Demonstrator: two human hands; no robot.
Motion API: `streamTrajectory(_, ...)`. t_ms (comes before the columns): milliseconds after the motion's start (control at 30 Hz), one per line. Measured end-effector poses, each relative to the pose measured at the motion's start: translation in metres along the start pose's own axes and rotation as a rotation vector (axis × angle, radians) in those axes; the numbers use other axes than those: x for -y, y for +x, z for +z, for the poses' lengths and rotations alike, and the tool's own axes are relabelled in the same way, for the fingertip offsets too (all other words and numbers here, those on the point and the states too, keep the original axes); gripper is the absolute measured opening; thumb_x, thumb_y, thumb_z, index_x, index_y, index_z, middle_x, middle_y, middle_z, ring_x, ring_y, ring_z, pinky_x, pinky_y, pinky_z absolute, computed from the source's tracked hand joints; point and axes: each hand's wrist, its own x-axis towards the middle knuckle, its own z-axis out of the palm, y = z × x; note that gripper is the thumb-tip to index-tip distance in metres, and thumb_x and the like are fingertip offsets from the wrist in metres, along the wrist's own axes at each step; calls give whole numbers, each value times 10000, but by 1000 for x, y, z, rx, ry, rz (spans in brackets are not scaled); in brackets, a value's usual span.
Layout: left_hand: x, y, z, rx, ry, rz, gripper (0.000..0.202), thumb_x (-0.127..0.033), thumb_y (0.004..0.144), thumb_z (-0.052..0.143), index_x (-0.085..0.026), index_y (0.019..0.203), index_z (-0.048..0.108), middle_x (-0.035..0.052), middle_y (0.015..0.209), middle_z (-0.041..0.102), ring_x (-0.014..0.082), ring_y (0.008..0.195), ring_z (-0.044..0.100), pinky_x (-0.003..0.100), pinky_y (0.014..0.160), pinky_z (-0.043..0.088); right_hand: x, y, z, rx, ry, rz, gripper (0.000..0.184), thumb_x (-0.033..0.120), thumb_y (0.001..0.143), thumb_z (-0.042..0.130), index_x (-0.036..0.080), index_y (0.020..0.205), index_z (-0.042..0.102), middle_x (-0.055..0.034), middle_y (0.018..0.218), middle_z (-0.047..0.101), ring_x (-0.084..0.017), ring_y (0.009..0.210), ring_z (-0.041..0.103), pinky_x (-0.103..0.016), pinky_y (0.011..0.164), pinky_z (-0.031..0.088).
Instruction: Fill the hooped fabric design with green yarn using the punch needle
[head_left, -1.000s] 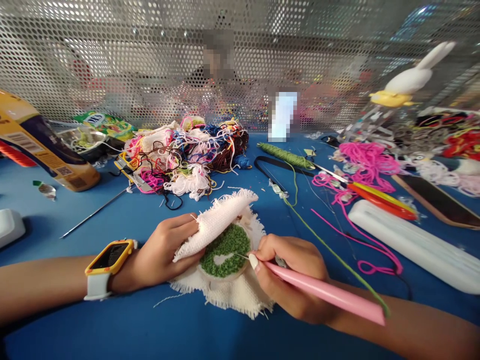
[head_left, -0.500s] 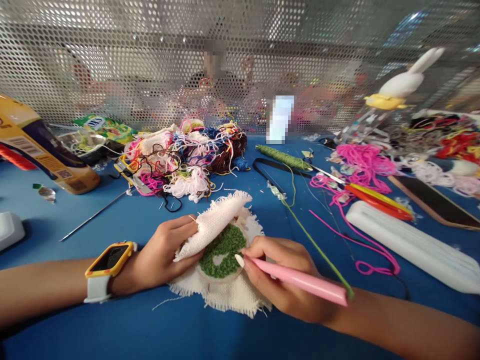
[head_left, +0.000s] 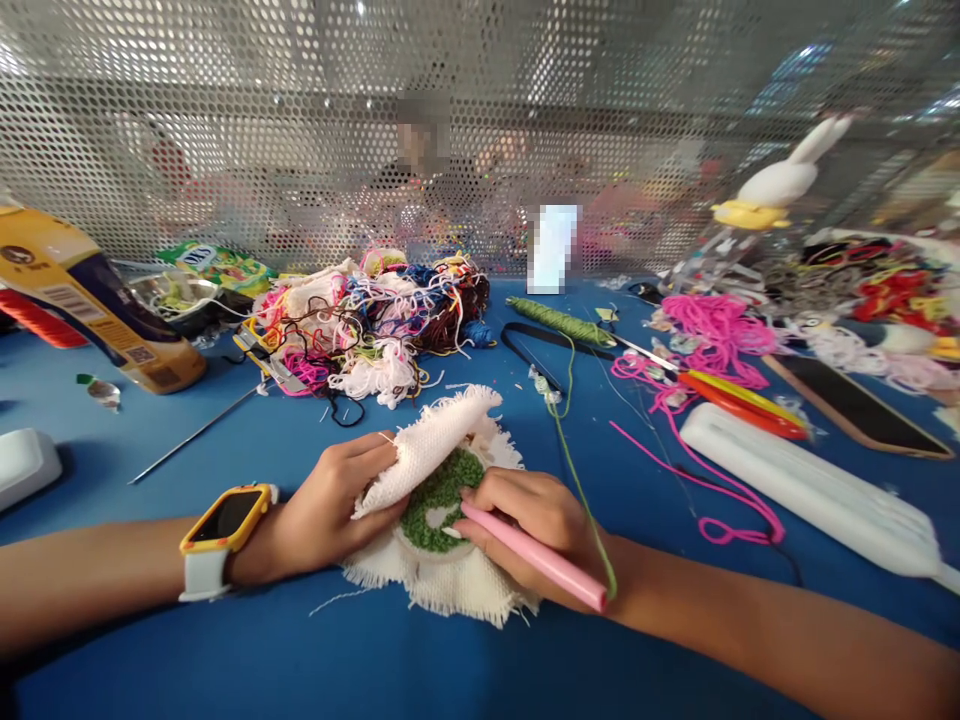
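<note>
My left hand, a yellow-framed watch on its wrist, pinches the folded-up edge of a frayed white cloth that lies on the blue table. A ring of green tufted yarn covers the cloth's middle. My right hand grips a pink punch needle pen like a pencil, its tip pressed into the bare spot inside the green ring. A green yarn strand runs from the pen's back end up to a green yarn spool.
A tangled heap of coloured yarn scraps lies behind the cloth. Pink yarn, red-yellow scissors, a long white case and a phone sit right. A yellow bag and a metal needle lie left. Perforated metal screen behind.
My right hand has slid left over the green tufting and tipped the pen steeper, its tip now down in the cloth. The view has shifted slightly; my left hand keeps its hold.
</note>
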Motion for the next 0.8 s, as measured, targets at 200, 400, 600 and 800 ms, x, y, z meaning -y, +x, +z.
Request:
streamTrajectory(200,1,2,1,-45,3,-20,188,-122,842,472,-165,660,464,1,671,519,111,598,443,205,552,379,11,8,-12,108,86,58,156,73,810,509,169,923,555,-30,765,609,-122,672,579,-216,617,446)
streamTrajectory(400,3,0,1,-72,34,-24,171,-147,837,473,-167,669,452,8,679,519,116,602,438,214,548,380,6,2,-7,11,-25,4,79,109,811,494,188,802,495,11,638,555,-105,528,516,-216,525,403)
streamTrajectory(600,2,-3,2,-152,2,69,63,-188,808,504,-166,864,482,30,775,569,140,662,510,239,607,441,10,3,-8,-127,-94,-30,95,103,844,487,173,873,544,-36,716,603,-137,637,581,-249,618,459)
streamTrajectory(800,-2,-4,1,-17,-96,41,91,-192,808,513,-174,719,504,-16,628,569,116,570,505,234,600,466,12,11,-13,-307,-82,74,155,63,824,526,145,941,583,-74,811,624,-159,742,614,-272,684,496)
